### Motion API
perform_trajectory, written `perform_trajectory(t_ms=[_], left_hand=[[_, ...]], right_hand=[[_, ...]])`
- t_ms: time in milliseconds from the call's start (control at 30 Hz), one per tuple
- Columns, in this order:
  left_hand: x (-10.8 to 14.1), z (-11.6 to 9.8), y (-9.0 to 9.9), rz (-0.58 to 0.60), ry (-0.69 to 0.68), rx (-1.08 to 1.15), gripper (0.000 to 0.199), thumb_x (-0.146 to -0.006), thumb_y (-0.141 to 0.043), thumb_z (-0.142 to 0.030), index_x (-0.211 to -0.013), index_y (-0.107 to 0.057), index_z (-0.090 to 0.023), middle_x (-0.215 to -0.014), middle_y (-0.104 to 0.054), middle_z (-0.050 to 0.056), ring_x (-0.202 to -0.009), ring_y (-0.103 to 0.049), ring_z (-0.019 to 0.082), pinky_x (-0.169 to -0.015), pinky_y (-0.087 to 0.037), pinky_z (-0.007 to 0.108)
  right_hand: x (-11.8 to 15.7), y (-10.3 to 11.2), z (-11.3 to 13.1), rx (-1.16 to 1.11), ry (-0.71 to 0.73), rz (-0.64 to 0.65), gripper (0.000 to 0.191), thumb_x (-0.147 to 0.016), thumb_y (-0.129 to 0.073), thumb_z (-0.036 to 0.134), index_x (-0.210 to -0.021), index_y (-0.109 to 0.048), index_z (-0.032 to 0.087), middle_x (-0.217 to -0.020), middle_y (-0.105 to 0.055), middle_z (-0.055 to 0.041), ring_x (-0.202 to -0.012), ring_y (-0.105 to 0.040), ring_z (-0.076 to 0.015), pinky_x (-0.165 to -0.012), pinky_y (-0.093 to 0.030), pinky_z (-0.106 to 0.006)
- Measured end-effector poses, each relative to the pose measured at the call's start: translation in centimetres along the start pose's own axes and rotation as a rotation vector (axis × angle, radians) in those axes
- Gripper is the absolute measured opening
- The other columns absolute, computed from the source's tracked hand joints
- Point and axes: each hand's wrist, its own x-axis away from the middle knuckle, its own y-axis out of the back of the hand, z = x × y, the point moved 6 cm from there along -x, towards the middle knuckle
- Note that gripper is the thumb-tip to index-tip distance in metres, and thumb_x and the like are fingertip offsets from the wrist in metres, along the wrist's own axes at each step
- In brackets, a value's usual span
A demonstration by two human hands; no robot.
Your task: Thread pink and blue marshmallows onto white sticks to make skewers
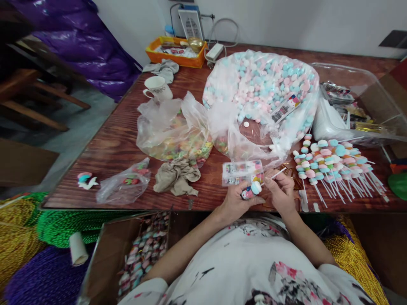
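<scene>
My left hand (237,202) is closed around a marshmallow skewer (255,188) that sits partly in a small printed wrapper (246,193). The skewer's white stick (276,174) points up to the right, pinched in the fingers of my right hand (281,191). Just behind my hands lie flat printed wrappers (237,173) in clear plastic. Right of my right hand is a pile of marshmallow skewers (330,163) in pink, blue and white, their sticks toward the table's front edge.
A large open bag of loose marshmallows (260,80) stands at the back. Left of it are a bag of colourful candies (181,144), a white mug (158,88) and a crumpled cloth (176,176). A clear plastic tub (365,80) stands right. Below the edge, a box (108,254) holds wrapped skewers.
</scene>
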Motion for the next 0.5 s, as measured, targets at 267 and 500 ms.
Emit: perform_trajectory(t_ms=[267, 500], left_hand=[[-0.1, -0.1, 0.0, -0.012, -0.031, -0.196, 0.034, -0.076, -0.072, -0.043, -0.067, -0.052, -0.016, -0.061, -0.045, -0.006, -0.059, -0.038, 0.009, -0.058, -0.033, 0.022], [0.1, 0.1, -0.7, 0.192, 0.240, 0.160, 0.038, -0.069, -0.078, -0.043, -0.073, -0.051, -0.016, -0.058, -0.043, -0.008, -0.049, -0.040, 0.006, -0.047, -0.034, 0.019]], right_hand=[[1.3, -0.9, 0.3, 0.100, 0.002, -0.075, 0.022, -0.087, -0.061, 0.030, -0.067, -0.056, 0.019, -0.063, -0.052, 0.0025, -0.058, -0.045, -0.0112, -0.058, -0.039, -0.025], [-0.8, -0.4, -0.1, 0.019, -0.096, 0.125, 0.015, -0.079, -0.070, 0.032, -0.073, -0.063, 0.020, -0.067, -0.057, 0.0026, -0.063, -0.050, -0.0120, -0.062, -0.043, -0.025]])
